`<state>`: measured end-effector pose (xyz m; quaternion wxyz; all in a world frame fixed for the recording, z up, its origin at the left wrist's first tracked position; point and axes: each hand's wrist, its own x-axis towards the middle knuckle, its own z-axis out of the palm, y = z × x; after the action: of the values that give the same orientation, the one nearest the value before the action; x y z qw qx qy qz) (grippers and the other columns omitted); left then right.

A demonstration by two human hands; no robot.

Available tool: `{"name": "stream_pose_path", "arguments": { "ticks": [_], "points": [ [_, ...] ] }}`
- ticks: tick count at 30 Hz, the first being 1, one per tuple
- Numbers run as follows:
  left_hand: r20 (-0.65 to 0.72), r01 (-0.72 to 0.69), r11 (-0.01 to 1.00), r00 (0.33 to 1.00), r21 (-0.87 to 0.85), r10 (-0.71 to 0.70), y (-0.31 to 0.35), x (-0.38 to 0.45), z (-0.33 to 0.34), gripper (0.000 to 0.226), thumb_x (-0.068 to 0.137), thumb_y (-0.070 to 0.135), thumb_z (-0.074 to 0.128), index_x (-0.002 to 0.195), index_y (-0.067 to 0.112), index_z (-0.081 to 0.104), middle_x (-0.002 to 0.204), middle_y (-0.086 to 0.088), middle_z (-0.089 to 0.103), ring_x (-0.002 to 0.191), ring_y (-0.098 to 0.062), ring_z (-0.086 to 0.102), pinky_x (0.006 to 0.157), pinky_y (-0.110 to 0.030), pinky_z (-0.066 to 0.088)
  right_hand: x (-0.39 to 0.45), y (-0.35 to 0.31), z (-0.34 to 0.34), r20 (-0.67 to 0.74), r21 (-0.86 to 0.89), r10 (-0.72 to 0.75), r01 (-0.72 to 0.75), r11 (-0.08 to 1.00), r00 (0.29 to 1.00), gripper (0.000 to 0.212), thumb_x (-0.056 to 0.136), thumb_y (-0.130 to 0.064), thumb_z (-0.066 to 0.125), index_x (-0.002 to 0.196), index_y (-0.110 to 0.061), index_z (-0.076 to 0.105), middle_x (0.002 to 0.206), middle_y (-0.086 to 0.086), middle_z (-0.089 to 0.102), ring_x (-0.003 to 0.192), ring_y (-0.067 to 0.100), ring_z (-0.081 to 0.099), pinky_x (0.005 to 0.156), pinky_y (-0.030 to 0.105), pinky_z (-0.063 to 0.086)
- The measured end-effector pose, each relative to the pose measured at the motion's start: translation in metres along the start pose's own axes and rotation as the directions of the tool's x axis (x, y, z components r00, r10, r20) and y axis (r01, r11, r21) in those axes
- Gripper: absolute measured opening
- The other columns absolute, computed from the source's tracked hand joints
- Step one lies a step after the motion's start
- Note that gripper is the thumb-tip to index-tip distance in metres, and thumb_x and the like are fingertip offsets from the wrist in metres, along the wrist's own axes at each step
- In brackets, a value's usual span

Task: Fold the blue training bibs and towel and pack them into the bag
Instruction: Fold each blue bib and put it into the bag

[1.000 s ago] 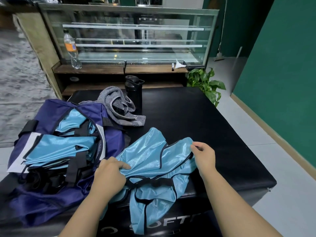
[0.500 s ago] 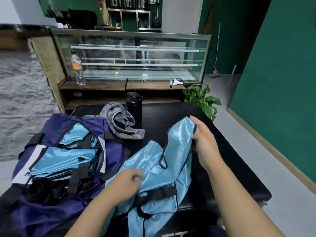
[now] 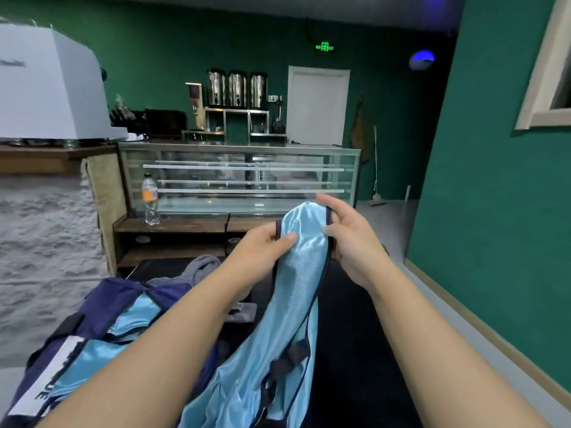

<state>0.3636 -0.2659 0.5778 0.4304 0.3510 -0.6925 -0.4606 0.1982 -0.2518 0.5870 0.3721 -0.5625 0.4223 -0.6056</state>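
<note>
The lower end of the shiny light-blue training bib with dark trim (image 3: 287,319) runs off the bottom edge, and the forearms hide most of the grey knitted towel (image 3: 200,267) behind the navy-blue duffel bag (image 3: 102,307), itself cut off at the lower left. The bib hangs lengthwise, its long axis near upright and leaning slightly right toward the top, above the black table (image 3: 349,335) to the right of the bag. The left hand (image 3: 262,245) pinches its upper left edge; the right hand (image 3: 349,239) grips the upper right edge, fingers curled round the trim. More blue bibs (image 3: 92,359) lie inside the bag.
</note>
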Motion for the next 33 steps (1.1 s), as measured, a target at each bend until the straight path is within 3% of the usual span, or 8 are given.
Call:
{"name": "stream_pose_path", "arguments": {
  "ticks": [2,9,12,16,19,24,29,33],
  "points": [
    [0.003,-0.086,0.993,0.996,-0.086,0.087,0.017,0.005,-0.003,0.023,0.097,0.015,0.052,0.116,0.024,0.061,0.111,0.0,0.071,0.103,-0.022,0.067,0.096,-0.043,0.05,0.005,-0.022,-0.002,0.014,-0.045,-0.07,0.071,0.996,0.997,0.062,0.087,0.017,0.036,0.12,-0.032,0.053,0.127,-0.003,0.058,0.112,0.005,0.058,0.078,0.018,0.052],
    [0.062,-0.25,0.965,0.965,-0.076,0.255,0.021,-0.01,-0.008,0.059,0.092,-0.002,0.054,0.137,0.033,0.042,0.121,0.015,0.064,0.111,-0.009,0.062,0.089,-0.029,0.052,-0.006,-0.04,0.0,0.129,-0.109,-0.152,0.166,0.98,0.98,0.072,0.081,0.018,0.035,0.125,-0.038,0.047,0.135,-0.013,0.049,0.104,0.004,0.051,0.058,0.009,0.044],
    [0.061,-0.226,0.972,0.971,-0.062,0.23,0.006,-0.022,-0.012,0.063,0.087,-0.014,0.052,0.124,0.036,0.048,0.11,0.023,0.067,0.103,0.002,0.062,0.077,-0.016,0.049,-0.022,-0.025,-0.004,0.201,-0.086,-0.072,0.091,0.992,0.977,0.069,0.086,0.017,0.037,0.127,-0.038,0.046,0.126,-0.011,0.058,0.104,-0.003,0.059,0.067,0.015,0.05],
    [0.018,-0.163,0.984,0.986,-0.074,0.165,-0.011,-0.032,-0.013,0.058,0.085,-0.017,0.051,0.12,0.029,0.054,0.11,0.012,0.069,0.102,-0.001,0.063,0.075,-0.014,0.049,-0.037,-0.007,-0.005,0.203,-0.135,0.014,0.014,0.991,0.979,0.052,0.09,0.012,0.042,0.119,-0.028,0.059,0.107,0.002,0.072,0.095,0.018,0.068,0.077,0.03,0.055],
    [-0.021,-0.128,0.981,0.992,-0.142,0.127,-0.021,-0.037,-0.013,0.053,0.085,-0.019,0.05,0.121,0.02,0.056,0.111,0.007,0.069,0.1,-0.002,0.065,0.074,-0.013,0.049,-0.044,0.002,-0.003,0.142,-0.182,0.053,-0.027,0.983,0.988,0.045,0.09,0.01,0.043,0.106,-0.025,0.067,0.103,0.0,0.073,0.083,0.012,0.067,0.071,0.022,0.051],
    [-0.05,-0.076,0.975,0.996,-0.208,0.067,-0.03,-0.042,-0.011,0.043,0.086,-0.013,0.055,0.116,0.017,0.057,0.104,0.002,0.072,0.093,-0.007,0.067,0.071,-0.016,0.051,-0.052,0.012,-0.003,0.127,-0.135,0.065,-0.048,0.99,0.99,0.049,0.089,0.006,0.053,0.116,-0.035,0.061,0.119,-0.008,0.066,0.112,0.022,0.061,0.1,0.044,0.048],
    [-0.185,-0.068,0.971,0.982,-0.23,0.024,-0.042,-0.044,-0.009,0.041,0.078,0.001,0.069,0.095,0.026,0.041,0.084,-0.01,0.064,0.073,-0.02,0.053,0.064,-0.035,0.04,-0.062,0.015,-0.003,0.128,-0.266,0.036,-0.001,0.964,0.991,0.04,0.087,0.001,0.063,0.103,-0.036,0.068,0.103,-0.021,0.069,0.099,-0.006,0.061,0.087,0.015,0.046],
    [-0.125,-0.111,0.994,0.986,0.011,0.112,-0.042,-0.052,-0.01,0.025,0.086,-0.004,0.062,0.09,0.021,0.058,0.074,-0.001,0.05,0.066,-0.004,0.046,0.063,-0.018,0.042,-0.067,0.016,-0.002,0.09,-0.386,0.029,0.008,0.922,0.995,0.029,0.087,-0.011,0.067,0.095,-0.038,0.07,0.085,-0.018,0.069,0.074,-0.005,0.058,0.075,0.01,0.045]
  ]
}}
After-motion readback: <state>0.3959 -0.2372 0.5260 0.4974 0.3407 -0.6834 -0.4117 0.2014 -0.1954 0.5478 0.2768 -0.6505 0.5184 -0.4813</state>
